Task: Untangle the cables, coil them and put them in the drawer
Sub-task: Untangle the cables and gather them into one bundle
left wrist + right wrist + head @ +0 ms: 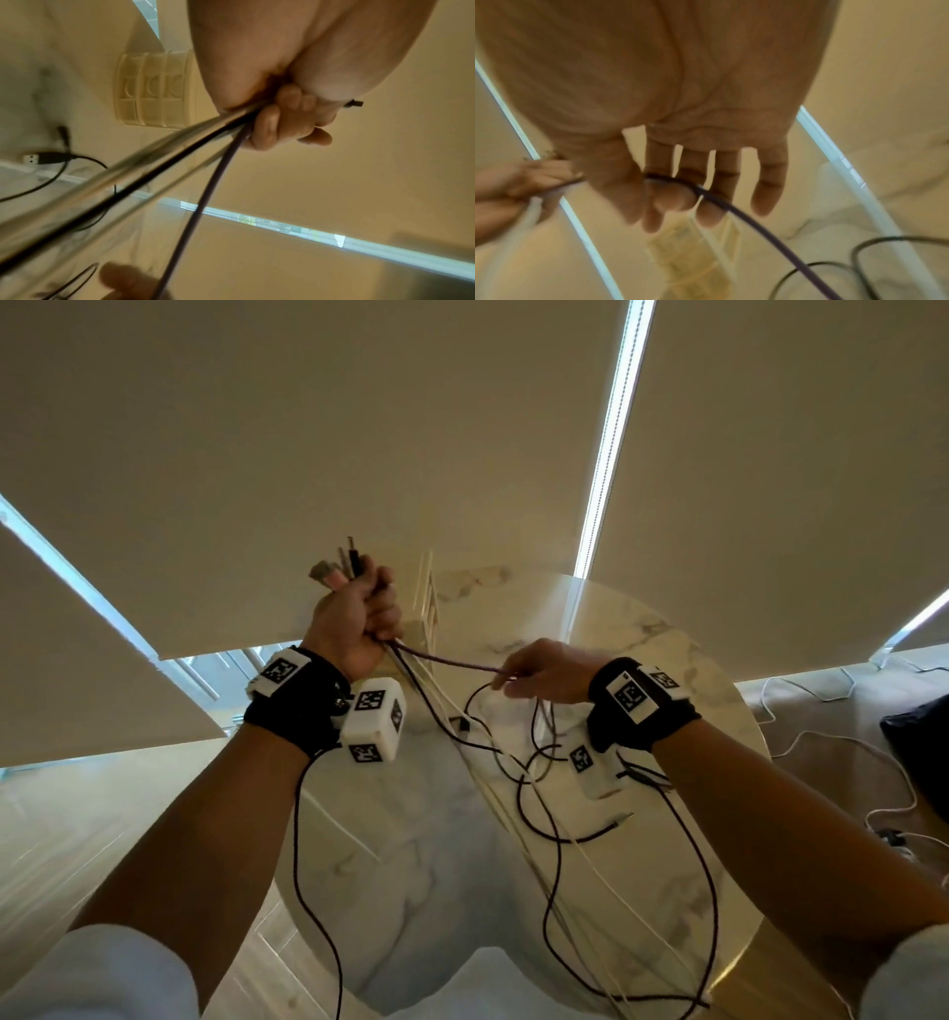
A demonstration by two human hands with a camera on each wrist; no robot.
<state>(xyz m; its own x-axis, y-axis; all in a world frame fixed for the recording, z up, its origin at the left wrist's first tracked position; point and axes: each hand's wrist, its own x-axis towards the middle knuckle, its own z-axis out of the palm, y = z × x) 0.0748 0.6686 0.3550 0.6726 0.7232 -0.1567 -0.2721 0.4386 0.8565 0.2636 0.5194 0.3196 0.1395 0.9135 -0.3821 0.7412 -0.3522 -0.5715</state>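
While the left hand (354, 618) grips a bundle of cables (411, 670) raised above the marble table (667, 649), the right hand (539, 672) pinches the purple cable (447, 661) to its right

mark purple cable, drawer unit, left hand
purple cable (441, 661), head view, taut span between the hands
drawer unit (151, 89), left wrist view, drawer fronts
left hand (354, 618), head view, back of the fist

daylight is leaking in bright strips between the drawn blinds (359, 428), leaving the room dim and warm-toned. the head view is bowing straight edges outward. both wrist views are smearing with motion blur, the cables (123, 182) streaking and the palm (667, 71) sitting soft, out of focus.
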